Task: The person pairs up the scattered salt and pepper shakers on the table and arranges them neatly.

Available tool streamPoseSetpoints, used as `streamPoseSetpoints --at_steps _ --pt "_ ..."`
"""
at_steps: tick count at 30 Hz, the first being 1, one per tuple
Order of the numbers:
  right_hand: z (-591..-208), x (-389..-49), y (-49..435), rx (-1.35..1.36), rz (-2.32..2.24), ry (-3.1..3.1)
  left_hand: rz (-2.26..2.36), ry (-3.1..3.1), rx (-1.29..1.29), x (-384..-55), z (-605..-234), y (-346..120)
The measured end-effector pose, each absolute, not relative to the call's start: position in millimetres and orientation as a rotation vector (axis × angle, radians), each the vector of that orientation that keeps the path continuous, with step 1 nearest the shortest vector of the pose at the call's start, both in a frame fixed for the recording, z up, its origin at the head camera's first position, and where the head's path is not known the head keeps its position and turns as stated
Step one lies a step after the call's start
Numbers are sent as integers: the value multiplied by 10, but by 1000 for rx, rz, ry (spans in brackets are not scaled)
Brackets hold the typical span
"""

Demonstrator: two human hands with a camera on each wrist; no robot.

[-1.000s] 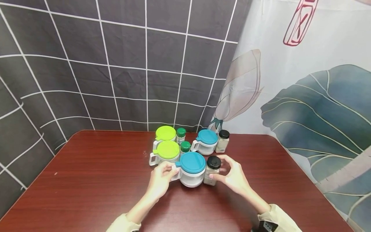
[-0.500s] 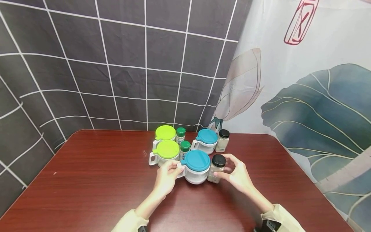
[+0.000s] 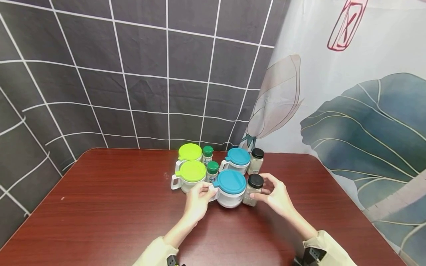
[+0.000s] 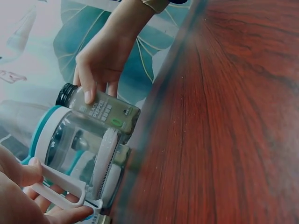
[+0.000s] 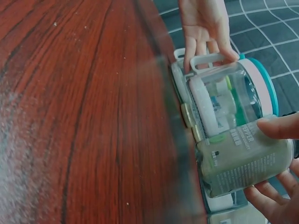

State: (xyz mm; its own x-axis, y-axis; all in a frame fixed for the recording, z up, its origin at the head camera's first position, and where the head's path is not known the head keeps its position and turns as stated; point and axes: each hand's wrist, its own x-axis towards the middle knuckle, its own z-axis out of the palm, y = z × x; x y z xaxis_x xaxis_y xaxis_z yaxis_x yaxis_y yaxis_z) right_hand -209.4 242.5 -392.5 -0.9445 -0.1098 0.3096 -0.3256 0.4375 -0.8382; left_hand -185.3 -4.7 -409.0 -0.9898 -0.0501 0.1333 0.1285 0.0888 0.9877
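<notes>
Since the earlier frame I saw both hands slide farther from the table's (image 3: pixel 100 207) near edge: left hand (image 3: pixel 196 201) gripping the blue-lidded jar's (image 3: pixel 230 187) handle, right hand (image 3: pixel 277 197) pinching the pepper bottle (image 3: pixel 253 189) just beside it, close behind the other jars (image 3: pixel 191 173).

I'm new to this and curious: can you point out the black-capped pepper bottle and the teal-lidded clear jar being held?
Black-capped glass pepper bottle (image 3: pixel 254 181), head view, on its cap.
Teal-lidded clear plastic jar (image 3: pixel 231 181), head view, on its lid.
</notes>
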Motion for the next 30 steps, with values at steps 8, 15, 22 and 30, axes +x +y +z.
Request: streamPoseSetpoints --at_steps 8,15,22,30 --pt "-3914 -2162 2498 324 1566 -2489 -2077 -2200 -91 -1922 -4102 45" --pt "-3918 -2212 2545 296 1561 -2516 -2061 -2205 -69 -1966 -4122 97" --pt "-3911 -2267 2573 269 1508 -2557 -2070 -2181 -50 -1983 -4124 141" --pt "-3900 -2320 2616 258 1484 -2572 -2121 -2099 -53 -1971 -4111 212"
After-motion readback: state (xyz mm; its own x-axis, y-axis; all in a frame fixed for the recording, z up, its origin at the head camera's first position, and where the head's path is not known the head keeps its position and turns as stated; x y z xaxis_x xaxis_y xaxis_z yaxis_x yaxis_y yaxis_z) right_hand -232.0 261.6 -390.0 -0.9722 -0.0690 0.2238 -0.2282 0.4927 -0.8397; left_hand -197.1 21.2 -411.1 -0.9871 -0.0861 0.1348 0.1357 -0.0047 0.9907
